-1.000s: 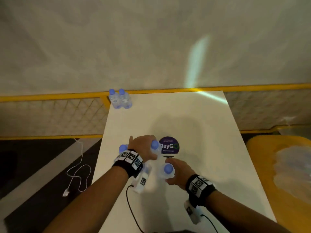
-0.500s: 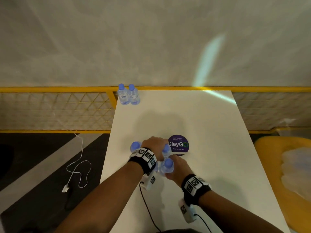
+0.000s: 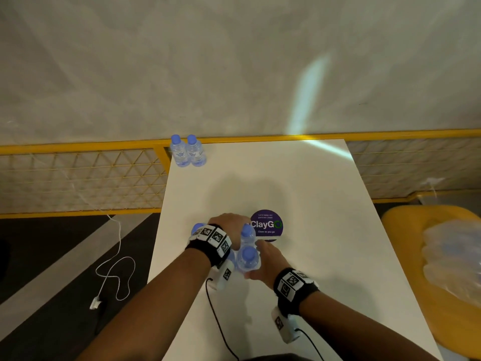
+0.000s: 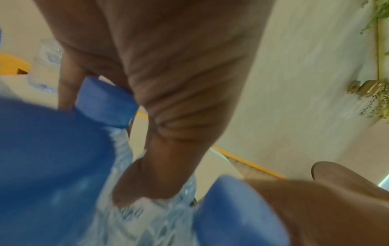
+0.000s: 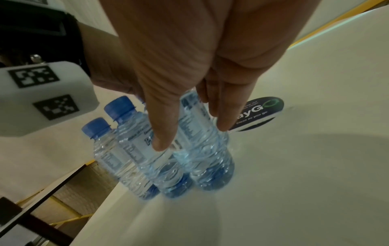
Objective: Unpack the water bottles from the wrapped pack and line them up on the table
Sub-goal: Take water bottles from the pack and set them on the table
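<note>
Several small clear water bottles with blue caps stand bunched on the white table (image 3: 299,194) near its left edge. My left hand (image 3: 227,226) reaches over the bunch from above, its fingers (image 4: 145,188) curled down among the caps onto one bottle (image 4: 105,101). My right hand (image 5: 191,134) holds the nearest bottle (image 5: 208,163) between thumb and fingers, pressed against its neighbours (image 5: 147,159); its cap (image 3: 248,255) shows in the head view. Two more bottles (image 3: 187,151) stand side by side at the table's far left corner.
A round purple ClayGo sticker (image 3: 266,225) lies just right of the bunch. A yellow seat (image 3: 406,230) on the right carries a crumpled clear plastic wrap (image 3: 455,261). A yellow mesh railing (image 3: 78,178) runs behind the table. A white cable (image 3: 114,272) lies on the floor at left.
My right hand has carried its bottle left and forward until it stands against the bunch under my left hand. The left hand has stayed on the bunch.
</note>
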Tool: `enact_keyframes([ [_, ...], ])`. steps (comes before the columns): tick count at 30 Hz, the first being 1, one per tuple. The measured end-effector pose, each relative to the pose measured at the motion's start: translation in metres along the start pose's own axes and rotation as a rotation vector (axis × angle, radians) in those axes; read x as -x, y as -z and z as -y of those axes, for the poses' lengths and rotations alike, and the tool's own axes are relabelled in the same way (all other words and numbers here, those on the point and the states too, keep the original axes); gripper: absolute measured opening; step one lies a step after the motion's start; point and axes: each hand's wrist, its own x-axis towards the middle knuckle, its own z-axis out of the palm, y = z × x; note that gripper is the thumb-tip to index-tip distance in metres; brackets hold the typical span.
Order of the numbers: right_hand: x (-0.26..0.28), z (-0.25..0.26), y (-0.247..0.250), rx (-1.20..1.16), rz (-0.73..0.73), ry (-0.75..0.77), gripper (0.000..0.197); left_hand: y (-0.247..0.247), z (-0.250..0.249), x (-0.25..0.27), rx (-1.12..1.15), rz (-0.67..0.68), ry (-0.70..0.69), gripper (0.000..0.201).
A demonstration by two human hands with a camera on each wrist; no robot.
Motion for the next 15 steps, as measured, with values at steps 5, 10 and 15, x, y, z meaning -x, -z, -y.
enact_keyframes([
  [5, 0.032, -0.064, 0.034, -0.197, -0.077, -0.17, 0.08, 0.025, -0.02, 0.031, 0.001, -0.118, 0.021, 0.082],
  [10, 0.108, -0.167, 0.104, -0.335, -0.312, -0.36, 0.036, 0.035, -0.115, 0.036, 0.156, -0.104, -0.237, 0.049],
  [15, 0.195, -0.28, 0.162, -0.474, -0.63, -0.662, 0.036, -0.001, -0.25, -0.008, 0.18, 0.09, -0.439, 0.042],
])
